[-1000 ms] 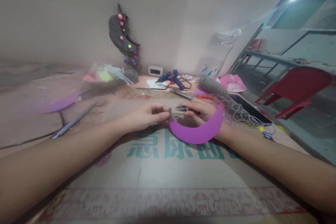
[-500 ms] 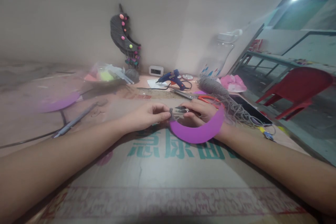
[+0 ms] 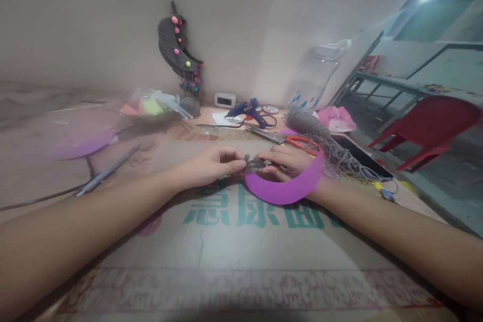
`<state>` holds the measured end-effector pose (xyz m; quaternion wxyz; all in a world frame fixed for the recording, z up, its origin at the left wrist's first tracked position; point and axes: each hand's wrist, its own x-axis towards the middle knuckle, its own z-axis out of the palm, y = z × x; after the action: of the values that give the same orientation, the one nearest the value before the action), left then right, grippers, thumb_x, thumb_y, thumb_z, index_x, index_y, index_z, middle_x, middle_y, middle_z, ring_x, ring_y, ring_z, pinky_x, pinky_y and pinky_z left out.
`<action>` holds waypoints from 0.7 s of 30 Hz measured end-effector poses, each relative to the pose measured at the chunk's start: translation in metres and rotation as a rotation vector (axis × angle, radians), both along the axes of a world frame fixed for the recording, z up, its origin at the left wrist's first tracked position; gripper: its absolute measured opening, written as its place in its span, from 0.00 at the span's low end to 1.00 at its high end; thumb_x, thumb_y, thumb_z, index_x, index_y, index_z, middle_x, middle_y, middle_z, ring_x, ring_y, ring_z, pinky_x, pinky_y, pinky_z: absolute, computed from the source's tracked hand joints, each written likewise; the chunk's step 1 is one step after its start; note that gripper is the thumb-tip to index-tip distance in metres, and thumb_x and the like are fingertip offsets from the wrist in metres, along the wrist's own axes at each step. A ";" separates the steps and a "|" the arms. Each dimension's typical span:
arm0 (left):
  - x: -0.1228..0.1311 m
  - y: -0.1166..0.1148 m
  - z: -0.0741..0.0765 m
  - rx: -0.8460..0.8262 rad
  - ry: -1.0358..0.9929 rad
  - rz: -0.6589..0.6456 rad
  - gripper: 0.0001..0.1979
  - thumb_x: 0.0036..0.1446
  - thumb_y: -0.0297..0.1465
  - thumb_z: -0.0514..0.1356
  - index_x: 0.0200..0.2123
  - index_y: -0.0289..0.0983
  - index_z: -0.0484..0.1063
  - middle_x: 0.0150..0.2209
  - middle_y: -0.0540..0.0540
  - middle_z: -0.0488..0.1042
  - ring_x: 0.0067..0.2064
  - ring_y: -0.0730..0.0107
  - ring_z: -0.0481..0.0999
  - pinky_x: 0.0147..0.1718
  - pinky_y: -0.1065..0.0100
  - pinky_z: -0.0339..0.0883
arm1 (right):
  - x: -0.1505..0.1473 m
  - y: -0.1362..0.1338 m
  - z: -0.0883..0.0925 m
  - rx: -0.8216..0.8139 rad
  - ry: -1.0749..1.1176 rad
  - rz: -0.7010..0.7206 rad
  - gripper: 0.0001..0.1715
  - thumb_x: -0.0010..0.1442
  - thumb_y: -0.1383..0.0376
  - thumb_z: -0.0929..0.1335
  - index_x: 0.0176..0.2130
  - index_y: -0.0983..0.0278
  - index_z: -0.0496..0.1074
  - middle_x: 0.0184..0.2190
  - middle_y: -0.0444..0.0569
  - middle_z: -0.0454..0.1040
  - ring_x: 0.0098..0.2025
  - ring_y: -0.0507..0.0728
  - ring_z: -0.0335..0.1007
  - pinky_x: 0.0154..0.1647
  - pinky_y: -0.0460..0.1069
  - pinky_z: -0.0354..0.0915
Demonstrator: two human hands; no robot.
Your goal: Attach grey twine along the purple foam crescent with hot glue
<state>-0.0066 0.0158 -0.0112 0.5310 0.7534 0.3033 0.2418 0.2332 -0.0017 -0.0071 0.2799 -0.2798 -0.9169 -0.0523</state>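
A purple crescent-shaped cutout point(image 3: 285, 192) hangs in front of my hands, its left tip wrapped in grey yarn point(image 3: 248, 163). My left hand point(image 3: 222, 163) pinches that wrapped tip between thumb and fingers. My right hand point(image 3: 285, 161) is closed around small dark-bladed snips point(image 3: 258, 163), mostly hidden by the fingers. Their blades meet at the yarn beside the left fingertips; whether yarn lies between them is too blurred to tell. The crescent's right end overlaps my right wrist.
Behind the hands are red-handled scissors point(image 3: 298, 140), a blue glue gun point(image 3: 249, 110), a small clock point(image 3: 225, 99) and a clear bottle point(image 3: 313, 80). A grey yarn skein point(image 3: 307, 125) trails loose strands at the right. A yarn-wrapped moon point(image 3: 171, 45) hangs on the wall.
The dark blades, apart before, have come together and moved slightly left and down to the yarn at the crescent's tip. My left hand keeps its pinch there.
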 end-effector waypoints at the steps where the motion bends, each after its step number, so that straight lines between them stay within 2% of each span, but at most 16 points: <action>1: 0.000 0.000 0.000 -0.006 0.003 0.003 0.14 0.58 0.41 0.58 0.33 0.35 0.68 0.27 0.53 0.67 0.27 0.77 0.64 0.26 0.74 0.56 | 0.000 0.000 0.000 0.003 0.011 0.008 0.22 0.67 0.54 0.58 0.44 0.64 0.73 0.27 0.47 0.69 0.28 0.51 0.65 0.29 0.45 0.59; 9: -0.001 0.000 0.001 -0.009 0.018 0.000 0.15 0.58 0.43 0.57 0.33 0.35 0.68 0.27 0.52 0.67 0.26 0.77 0.63 0.24 0.74 0.54 | 0.002 -0.002 -0.002 -0.040 0.047 -0.015 0.21 0.66 0.54 0.60 0.44 0.65 0.74 0.27 0.48 0.70 0.28 0.51 0.65 0.30 0.46 0.59; 13: -0.001 0.000 0.001 -0.005 0.032 0.002 0.15 0.58 0.43 0.57 0.33 0.35 0.67 0.26 0.52 0.66 0.25 0.77 0.62 0.23 0.74 0.53 | 0.001 -0.003 0.000 -0.052 0.069 0.027 0.18 0.66 0.57 0.62 0.42 0.65 0.74 0.26 0.47 0.70 0.27 0.51 0.65 0.29 0.45 0.58; 21: 0.000 -0.001 0.002 -0.003 0.023 0.010 0.14 0.58 0.42 0.58 0.32 0.36 0.68 0.26 0.53 0.67 0.25 0.77 0.63 0.23 0.74 0.54 | 0.000 -0.002 0.000 0.019 0.057 0.047 0.17 0.66 0.57 0.61 0.42 0.66 0.73 0.25 0.47 0.70 0.27 0.51 0.64 0.28 0.45 0.58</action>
<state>-0.0071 0.0151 -0.0096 0.5276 0.7536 0.3136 0.2356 0.2329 -0.0033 -0.0072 0.3095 -0.2568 -0.9144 -0.0463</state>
